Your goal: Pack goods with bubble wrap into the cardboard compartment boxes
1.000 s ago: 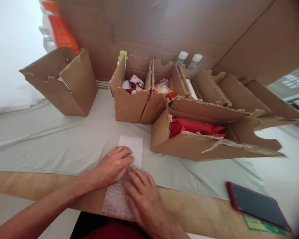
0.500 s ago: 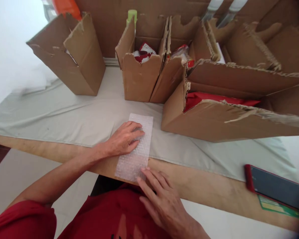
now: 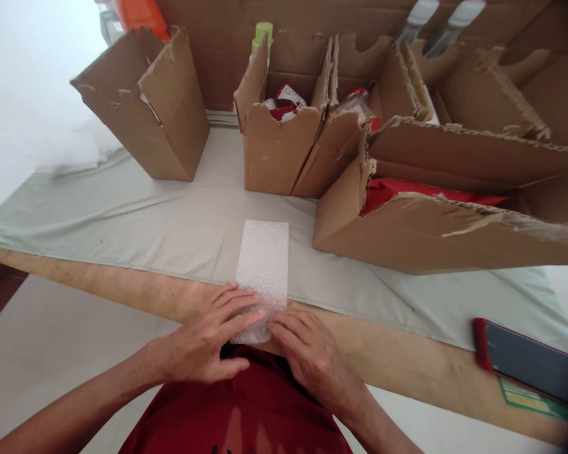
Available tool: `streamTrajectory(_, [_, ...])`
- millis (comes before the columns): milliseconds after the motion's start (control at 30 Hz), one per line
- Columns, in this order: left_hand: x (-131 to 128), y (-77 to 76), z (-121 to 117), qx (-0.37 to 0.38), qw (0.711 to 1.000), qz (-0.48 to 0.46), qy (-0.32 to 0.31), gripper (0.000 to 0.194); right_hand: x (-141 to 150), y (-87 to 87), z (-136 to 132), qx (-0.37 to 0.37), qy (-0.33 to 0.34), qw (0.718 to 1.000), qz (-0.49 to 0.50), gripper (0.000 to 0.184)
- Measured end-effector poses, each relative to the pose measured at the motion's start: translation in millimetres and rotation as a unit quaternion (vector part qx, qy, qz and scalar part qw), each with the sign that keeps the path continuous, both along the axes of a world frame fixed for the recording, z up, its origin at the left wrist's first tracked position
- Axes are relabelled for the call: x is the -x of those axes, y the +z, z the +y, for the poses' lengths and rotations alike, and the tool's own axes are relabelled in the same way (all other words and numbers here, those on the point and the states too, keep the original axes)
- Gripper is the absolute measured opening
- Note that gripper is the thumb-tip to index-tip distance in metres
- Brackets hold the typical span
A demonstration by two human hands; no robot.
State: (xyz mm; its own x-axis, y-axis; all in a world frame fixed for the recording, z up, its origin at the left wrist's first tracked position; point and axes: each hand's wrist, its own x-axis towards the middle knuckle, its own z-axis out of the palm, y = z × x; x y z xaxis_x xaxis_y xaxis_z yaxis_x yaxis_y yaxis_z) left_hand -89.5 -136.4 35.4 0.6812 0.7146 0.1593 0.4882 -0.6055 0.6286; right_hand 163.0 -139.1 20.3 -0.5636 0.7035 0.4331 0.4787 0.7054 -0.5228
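A strip of bubble wrap [image 3: 264,258] lies flat over the cloth and the bare front edge of the table. My left hand [image 3: 208,340] rests on its near left part, fingers stretched out and thumb apart. At the near right corner, the fingers of my right hand [image 3: 307,350] are bent together around the wrap's edge, with the thumb mostly hidden. The near end of the wrap looks slightly crumpled between both hands.
Cut cardboard boxes [image 3: 269,154] holding red and white packets stand behind the wrap. A long box [image 3: 435,243] with red material is on the right, a tall box [image 3: 175,139] on the left. A phone [image 3: 534,359] lies over a green card [image 3: 525,398] at the right edge.
My left hand has moved back toward me from the middle of the wrap to its near end. My right hand has moved up slightly and its fingers have curled in at the corner.
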Motion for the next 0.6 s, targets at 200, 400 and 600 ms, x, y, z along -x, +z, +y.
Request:
streamTrajectory(200, [-12.1, -1.9, 6.3, -0.051, 0.992, -0.045, 0.109, 0.050, 10.5, 10.5, 20.7, 0.165, -0.090, 0.978, 0.090, 0.019])
streamTrajectory(400, [-23.2, -6.3, 16.7, -0.017, 0.971, -0.062, 0.229, 0.038, -1.5, 20.8, 8.7, 0.064, -0.138, 0.985, 0.077, 0.027])
streamTrajectory(600, [-26.2, -11.3, 20.6, -0.020, 0.968, -0.062, 0.241, 0.042, -5.8, 11.8, 5.0, -0.033, -0.029, 0.996, -0.079, 0.032])
